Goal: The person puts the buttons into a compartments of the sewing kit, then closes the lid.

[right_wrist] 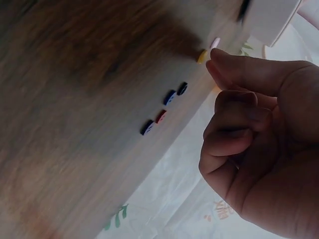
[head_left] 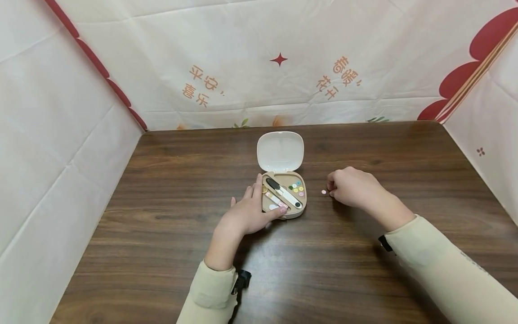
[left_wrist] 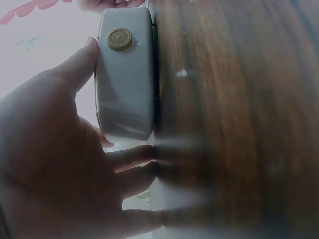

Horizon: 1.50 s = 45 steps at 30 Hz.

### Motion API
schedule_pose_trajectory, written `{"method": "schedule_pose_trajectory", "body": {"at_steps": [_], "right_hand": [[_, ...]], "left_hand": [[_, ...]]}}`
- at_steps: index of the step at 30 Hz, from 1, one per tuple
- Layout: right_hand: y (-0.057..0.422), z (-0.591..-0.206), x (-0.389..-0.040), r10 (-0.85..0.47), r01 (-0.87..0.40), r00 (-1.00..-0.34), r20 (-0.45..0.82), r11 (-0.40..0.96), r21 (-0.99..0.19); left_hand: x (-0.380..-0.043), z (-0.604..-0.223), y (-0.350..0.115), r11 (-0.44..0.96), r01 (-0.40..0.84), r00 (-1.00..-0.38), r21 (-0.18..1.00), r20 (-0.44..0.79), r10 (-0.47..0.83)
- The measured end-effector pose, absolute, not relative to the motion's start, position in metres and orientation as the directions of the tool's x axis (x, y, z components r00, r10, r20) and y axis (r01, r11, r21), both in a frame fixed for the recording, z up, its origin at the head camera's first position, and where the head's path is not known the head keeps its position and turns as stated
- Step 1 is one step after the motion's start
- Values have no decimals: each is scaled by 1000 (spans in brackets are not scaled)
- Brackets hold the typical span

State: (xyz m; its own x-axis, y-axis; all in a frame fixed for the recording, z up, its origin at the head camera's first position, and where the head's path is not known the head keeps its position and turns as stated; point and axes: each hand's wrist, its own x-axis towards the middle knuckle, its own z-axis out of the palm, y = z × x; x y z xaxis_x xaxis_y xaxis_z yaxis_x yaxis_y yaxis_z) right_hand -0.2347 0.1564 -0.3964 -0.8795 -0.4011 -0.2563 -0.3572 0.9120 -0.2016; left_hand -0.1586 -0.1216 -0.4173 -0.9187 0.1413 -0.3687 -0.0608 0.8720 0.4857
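A beige sewing box stands with its white lid raised. My left hand steadies the box at its near-left corner, thumb on the front rim, the other fingers fairly straight along the left side. Thread snips with black and white parts lie across the box, several coloured buttons in its right compartment. To the right, my right hand is low over the table, fingers curled. Its thumb and index tips pinch at the edge of a yellow button, beside a pink button.
In the right wrist view a red button, a blue button and dark buttons lie on the wooden table. A white printed cloth stands behind the table's far edge. The box's front carries a round gold catch.
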Motion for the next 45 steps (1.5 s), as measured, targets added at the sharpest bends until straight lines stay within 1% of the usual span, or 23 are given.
{"method": "schedule_pose_trajectory", "body": {"at_steps": [8,15,22,34,38,45], "right_hand": [[160,-401,-237,-403,-358,-883,-241,910,-211],[159,-401,-239,-407,-343,-871,-273,904,-255],[158,-402,-237,-404,-345,-869,-285,909,-236],[144,-389,-233,-416,-367,-872,-257,904,-218],[141,-388,-232,-419,-367,-871,-256,902,-227],[136,-384,-230,-434,-381,-876,-211,890,-249]], "left_hand": [[-157,-415,-123,872,-60,-918,485,-370,143],[-157,-416,-122,871,-62,-918,487,-371,142],[-156,-417,-122,872,-63,-917,486,-373,142],[-160,-424,-124,857,-46,-927,513,-342,155],[-159,-421,-123,859,-51,-924,510,-351,154],[-159,-420,-123,861,-56,-923,506,-356,149]]}}
